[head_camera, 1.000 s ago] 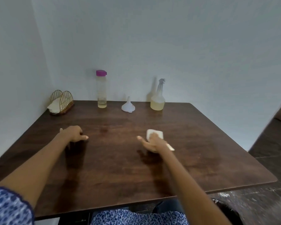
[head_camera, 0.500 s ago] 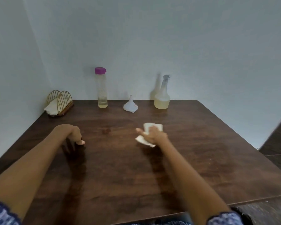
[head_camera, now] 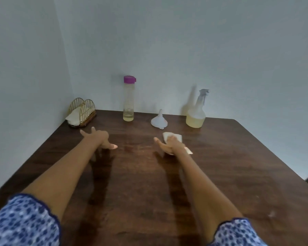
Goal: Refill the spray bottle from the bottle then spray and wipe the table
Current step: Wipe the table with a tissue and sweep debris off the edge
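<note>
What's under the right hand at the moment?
A white tissue lies flat on the table under the right hand; its edges stick out past the fingers and by the wrist. The part beneath the palm is covered.

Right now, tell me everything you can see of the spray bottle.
The spray bottle stands upright at the far edge of the table, close to the wall, to the right of the white funnel. It looks like clear or frosted plastic: a wide rounded base narrowing into a tall neck, topped by a pale grey trigger head whose nozzle points right. Pale yellow liquid fills the lower part of the base. Nothing touches it but the table; neither hand is on it. It casts a shadow on the wall behind.
</note>
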